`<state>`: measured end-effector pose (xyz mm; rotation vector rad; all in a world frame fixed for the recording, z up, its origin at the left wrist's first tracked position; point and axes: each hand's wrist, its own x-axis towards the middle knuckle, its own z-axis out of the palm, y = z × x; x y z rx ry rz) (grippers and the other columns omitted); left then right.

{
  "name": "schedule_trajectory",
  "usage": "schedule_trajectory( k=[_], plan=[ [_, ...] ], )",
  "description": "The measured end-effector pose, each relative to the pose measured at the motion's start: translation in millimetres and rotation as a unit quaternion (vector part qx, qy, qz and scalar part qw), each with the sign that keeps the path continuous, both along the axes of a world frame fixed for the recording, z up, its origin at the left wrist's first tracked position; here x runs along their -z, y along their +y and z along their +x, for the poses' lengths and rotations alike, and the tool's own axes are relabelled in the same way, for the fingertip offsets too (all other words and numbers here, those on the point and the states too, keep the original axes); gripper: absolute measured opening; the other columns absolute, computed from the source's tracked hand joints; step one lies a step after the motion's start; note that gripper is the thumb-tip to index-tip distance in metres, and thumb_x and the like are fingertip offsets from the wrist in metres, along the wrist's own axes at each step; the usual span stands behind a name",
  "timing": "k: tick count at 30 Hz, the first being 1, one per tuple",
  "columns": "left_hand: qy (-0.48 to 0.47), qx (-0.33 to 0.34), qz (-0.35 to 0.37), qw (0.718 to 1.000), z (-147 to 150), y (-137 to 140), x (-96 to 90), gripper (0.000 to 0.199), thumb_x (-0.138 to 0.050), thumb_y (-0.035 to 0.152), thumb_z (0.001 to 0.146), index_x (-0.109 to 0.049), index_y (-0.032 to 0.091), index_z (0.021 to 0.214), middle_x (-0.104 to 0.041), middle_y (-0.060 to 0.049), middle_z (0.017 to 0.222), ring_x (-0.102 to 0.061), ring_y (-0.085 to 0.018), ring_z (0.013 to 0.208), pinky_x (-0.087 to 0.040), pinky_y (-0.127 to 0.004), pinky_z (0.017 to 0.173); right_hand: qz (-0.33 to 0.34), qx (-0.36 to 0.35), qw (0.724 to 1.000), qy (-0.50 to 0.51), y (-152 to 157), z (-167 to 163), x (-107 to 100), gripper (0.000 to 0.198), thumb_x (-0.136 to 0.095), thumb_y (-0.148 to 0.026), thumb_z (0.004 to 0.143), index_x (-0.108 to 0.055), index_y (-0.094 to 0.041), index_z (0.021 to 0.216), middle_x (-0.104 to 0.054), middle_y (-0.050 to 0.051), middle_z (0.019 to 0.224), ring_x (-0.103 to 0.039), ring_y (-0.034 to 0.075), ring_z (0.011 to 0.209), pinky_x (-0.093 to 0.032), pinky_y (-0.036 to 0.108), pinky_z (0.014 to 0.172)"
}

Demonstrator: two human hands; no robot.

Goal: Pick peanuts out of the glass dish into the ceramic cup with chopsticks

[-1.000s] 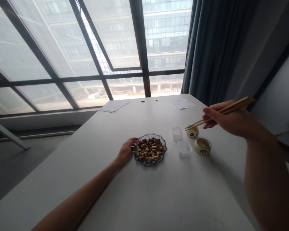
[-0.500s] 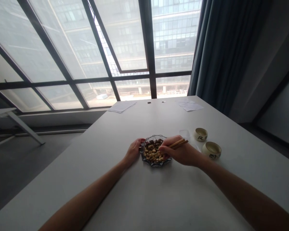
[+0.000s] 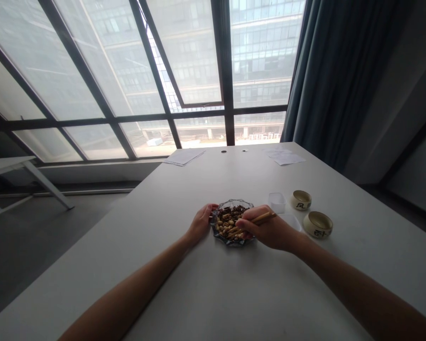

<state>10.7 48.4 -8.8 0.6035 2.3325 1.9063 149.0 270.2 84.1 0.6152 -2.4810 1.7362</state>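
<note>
A scalloped clear glass bowl [image 3: 217, 238] stands on the white table, filled with a mix of pale nuts, perhaps pistachios or peanuts [image 3: 223, 223], and darker pieces, perhaps seeds [image 3: 238, 210]. At its left side, my left hand [image 3: 199, 222] grips the rim, fingers partly hidden behind the glass. My right hand [image 3: 268, 229] is closed around a pair of wooden chopsticks [image 3: 263, 218] above the bowl's right side. Their tips point down and left into the nuts; whether they pinch a piece is too small to tell.
Right of the bowl are a small clear plastic box [image 3: 277, 202] and another clear container [image 3: 293, 220], partly behind my right hand. Two cream cups with dark characters, a farther cup [image 3: 301, 201] and a nearer cup [image 3: 318, 225], stand beyond. Paper sheets [image 3: 184, 157] lie at the table's far end.
The view has shifted slightly, moving everything a little rightward in the picture. My right hand has tilted the chopsticks flatter, still over the nuts. My left hand stays on the bowl.
</note>
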Motion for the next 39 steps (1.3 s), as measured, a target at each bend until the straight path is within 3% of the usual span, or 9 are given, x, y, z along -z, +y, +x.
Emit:
schedule_trajectory(
  k=[9,14,17,21,24,29,34,39],
  plan=[
    [0.007,-0.010,-0.013,1.000,-3.6,-1.0,3.6,0.051,-0.044,0.059,0.093,-0.070,0.017,0.104,-0.077,-0.010,0.101,-0.069,-0.027,0.092,-0.054,-0.041,0.083,-0.021,0.036,0.999,-0.008,-1.0,0.5,0.5,0.036,-0.067,-0.047,0.090,-0.068,-0.017,0.070,-0.073,0.004,0.065,-0.074,0.022,0.062,-0.054,0.025,0.048],
    [0.012,-0.013,-0.022,1.000,-3.5,-1.2,2.7,0.051,-0.044,0.059,0.093,-0.071,0.017,0.104,-0.077,-0.010,0.101,-0.068,-0.027,0.091,-0.054,-0.040,0.081,-0.033,0.069,0.997,0.008,14.3,8.7,-24.2,0.038,-0.066,-0.051,0.090,-0.071,-0.016,0.075,-0.076,0.005,0.068,-0.075,0.023,0.063,-0.060,0.029,0.053],
    [0.015,-0.014,-0.026,0.999,-3.6,-1.5,2.2,0.052,-0.043,0.059,0.093,-0.071,0.017,0.104,-0.077,-0.010,0.100,-0.067,-0.027,0.088,-0.054,-0.041,0.080,-0.039,0.124,0.991,0.024,34.2,17.9,-45.5,0.039,-0.069,-0.053,0.088,-0.075,-0.015,0.080,-0.077,0.008,0.071,-0.077,0.024,0.065,-0.064,0.030,0.056],
    [0.015,-0.012,-0.025,1.000,-4.6,-1.2,2.7,0.053,-0.044,0.061,0.092,-0.071,0.017,0.104,-0.077,-0.010,0.100,-0.068,-0.027,0.088,-0.054,-0.041,0.080,-0.049,0.259,0.964,0.034,67.4,34.9,-73.6,0.044,-0.072,-0.059,0.083,-0.076,-0.015,0.081,-0.077,0.009,0.069,-0.077,0.024,0.061,-0.066,0.030,0.056],
    [0.011,-0.013,-0.023,1.000,-5.1,-0.6,2.8,0.054,-0.045,0.062,0.092,-0.071,0.017,0.105,-0.077,-0.010,0.100,-0.068,-0.027,0.089,-0.054,-0.041,0.080,-0.018,0.362,0.931,0.054,92.9,51.1,-92.7,0.046,-0.072,-0.060,0.082,-0.075,-0.015,0.079,-0.076,0.010,0.069,-0.076,0.023,0.058,-0.065,0.028,0.053],
    [0.001,-0.012,-0.020,1.000,-4.4,0.3,1.5,0.055,-0.046,0.062,0.092,-0.070,0.015,0.107,-0.077,-0.011,0.101,-0.068,-0.026,0.087,-0.054,-0.039,0.079,0.045,0.484,0.873,0.036,136.7,74.2,-108.0,0.032,-0.073,-0.044,0.088,-0.072,-0.014,0.079,-0.076,0.012,0.072,-0.076,0.020,0.057,-0.062,0.022,0.050],
    [-0.002,-0.011,-0.019,1.000,-3.6,1.1,0.0,0.055,-0.047,0.064,0.090,-0.070,0.016,0.106,-0.078,-0.011,0.100,-0.069,-0.027,0.086,-0.055,-0.040,0.076,0.108,0.474,0.872,-0.056,168.0,72.3,-98.7,0.025,-0.075,-0.039,0.087,-0.074,-0.014,0.087,-0.076,0.012,0.070,-0.076,0.027,0.058,-0.065,0.032,0.050],
    [-0.002,-0.015,-0.015,1.000,-3.6,1.4,0.2,0.055,-0.048,0.064,0.090,-0.070,0.016,0.105,-0.078,-0.011,0.100,-0.070,-0.027,0.088,-0.055,-0.040,0.078,0.103,0.442,0.890,-0.043,173.0,59.6,-89.7,0.031,-0.075,-0.045,0.086,-0.073,-0.014,0.085,-0.075,0.011,0.067,-0.076,0.027,0.058,-0.066,0.032,0.050]
  ],
)
